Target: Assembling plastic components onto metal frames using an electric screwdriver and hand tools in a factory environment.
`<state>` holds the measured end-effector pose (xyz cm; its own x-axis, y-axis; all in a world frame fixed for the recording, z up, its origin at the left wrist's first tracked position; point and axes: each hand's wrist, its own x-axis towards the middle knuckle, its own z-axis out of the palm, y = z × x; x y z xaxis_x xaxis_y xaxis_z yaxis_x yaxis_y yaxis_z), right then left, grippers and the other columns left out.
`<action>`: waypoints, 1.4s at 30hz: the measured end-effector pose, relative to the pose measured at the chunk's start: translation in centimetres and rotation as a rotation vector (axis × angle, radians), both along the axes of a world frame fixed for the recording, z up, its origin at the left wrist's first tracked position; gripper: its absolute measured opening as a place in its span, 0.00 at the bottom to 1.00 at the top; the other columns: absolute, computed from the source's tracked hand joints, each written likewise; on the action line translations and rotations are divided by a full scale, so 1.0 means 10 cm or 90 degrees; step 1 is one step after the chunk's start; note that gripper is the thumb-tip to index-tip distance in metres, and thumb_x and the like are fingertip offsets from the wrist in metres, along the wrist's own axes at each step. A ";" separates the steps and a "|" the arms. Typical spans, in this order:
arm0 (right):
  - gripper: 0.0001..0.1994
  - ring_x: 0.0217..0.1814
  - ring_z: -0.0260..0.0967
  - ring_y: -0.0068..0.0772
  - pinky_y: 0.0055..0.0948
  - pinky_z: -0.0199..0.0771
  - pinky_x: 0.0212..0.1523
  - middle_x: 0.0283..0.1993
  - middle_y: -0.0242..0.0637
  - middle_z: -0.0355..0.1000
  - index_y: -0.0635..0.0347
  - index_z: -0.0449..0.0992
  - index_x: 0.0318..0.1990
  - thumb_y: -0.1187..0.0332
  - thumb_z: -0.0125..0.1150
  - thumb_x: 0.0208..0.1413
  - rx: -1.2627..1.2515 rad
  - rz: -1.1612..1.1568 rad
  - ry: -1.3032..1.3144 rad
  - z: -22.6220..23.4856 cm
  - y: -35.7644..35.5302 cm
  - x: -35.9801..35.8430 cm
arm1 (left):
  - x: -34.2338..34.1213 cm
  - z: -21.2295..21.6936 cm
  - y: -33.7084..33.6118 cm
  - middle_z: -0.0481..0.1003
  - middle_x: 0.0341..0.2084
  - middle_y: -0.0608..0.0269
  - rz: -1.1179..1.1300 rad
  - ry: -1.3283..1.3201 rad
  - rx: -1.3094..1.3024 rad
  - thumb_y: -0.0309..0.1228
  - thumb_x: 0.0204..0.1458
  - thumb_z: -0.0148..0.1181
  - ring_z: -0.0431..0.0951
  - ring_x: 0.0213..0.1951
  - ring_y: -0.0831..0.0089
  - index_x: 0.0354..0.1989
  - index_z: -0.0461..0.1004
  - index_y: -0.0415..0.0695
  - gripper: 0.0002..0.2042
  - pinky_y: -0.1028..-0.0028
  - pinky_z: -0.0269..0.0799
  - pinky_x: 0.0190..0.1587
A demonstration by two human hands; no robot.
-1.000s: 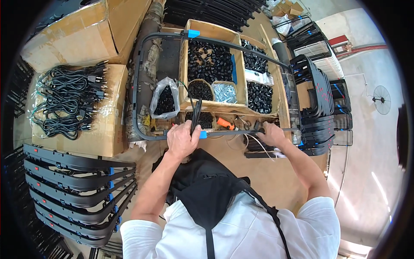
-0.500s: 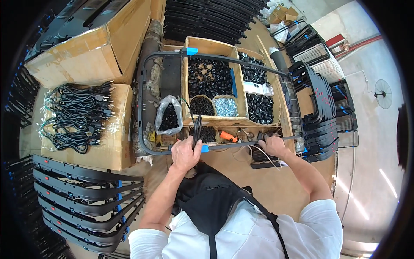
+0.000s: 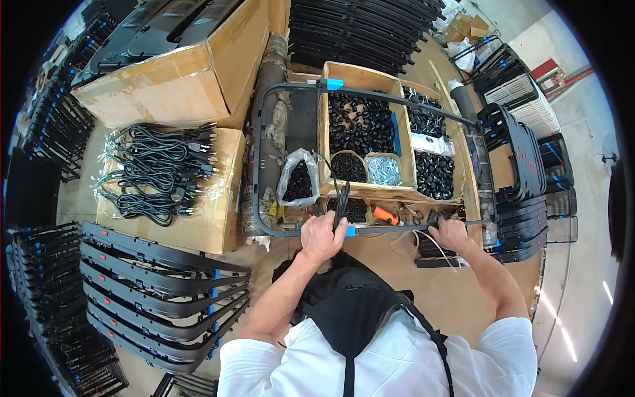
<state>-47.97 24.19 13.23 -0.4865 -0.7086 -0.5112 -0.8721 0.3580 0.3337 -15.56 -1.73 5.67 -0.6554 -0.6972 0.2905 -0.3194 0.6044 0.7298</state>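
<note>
My left hand is closed round a folded bundle of black power cable, over the near bar of a black rectangular frame. Blue tabs sit on the frame, which lies across the bench above the parts boxes. At the right part of the near bar, my right hand has its fingers curled down around something dark that I cannot make out. An orange-handled tool lies between the hands, behind the bar. A pale thin cord hangs beside the right hand.
A wooden divided box holds black knobs and silver screws. Left of it is a plastic bag of black parts. Coiled power cables cover a carton at left. Curved black frames are stacked at the near left.
The whole view has swung left, so the scene sits further right in the picture. Both hands keep their places at the near bar, the left still gripping the cable.
</note>
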 end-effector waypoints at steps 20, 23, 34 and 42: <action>0.20 0.40 0.78 0.35 0.36 0.78 0.43 0.37 0.32 0.77 0.61 0.75 0.53 0.52 0.48 0.78 -0.591 -0.741 -1.170 -0.18 -2.66 1.52 | 0.31 0.37 0.11 0.71 0.20 0.63 -0.121 0.109 0.568 0.45 0.74 0.51 0.73 0.23 0.69 0.37 0.70 0.42 0.18 0.66 0.71 0.30; 0.16 0.25 0.62 0.27 0.34 0.71 0.28 0.25 0.24 0.64 0.55 0.72 0.38 0.58 0.46 0.78 -0.599 -1.008 -1.225 -0.14 -2.95 1.56 | 0.43 0.39 0.09 0.67 0.21 0.68 -0.101 0.224 0.846 0.43 0.76 0.46 0.68 0.24 0.75 0.34 0.67 0.44 0.18 0.72 0.67 0.30; 0.13 0.19 0.50 0.19 0.25 0.48 0.18 0.22 0.22 0.56 0.56 0.70 0.39 0.61 0.46 0.78 -0.981 -0.975 -1.183 0.33 -2.96 0.83 | 0.91 0.73 0.42 0.71 0.22 0.66 -0.226 0.005 0.851 0.46 0.74 0.49 0.73 0.24 0.73 0.35 0.67 0.43 0.19 0.72 0.70 0.30; 0.15 0.22 0.49 0.16 0.22 0.51 0.22 0.25 0.19 0.54 0.57 0.71 0.42 0.55 0.51 0.77 -0.902 -0.756 -1.232 0.87 -1.81 1.33 | 1.23 0.81 0.59 0.81 0.42 0.48 -0.239 -0.213 0.316 0.38 0.65 0.61 0.81 0.47 0.54 0.52 0.74 0.37 0.16 0.61 0.75 0.53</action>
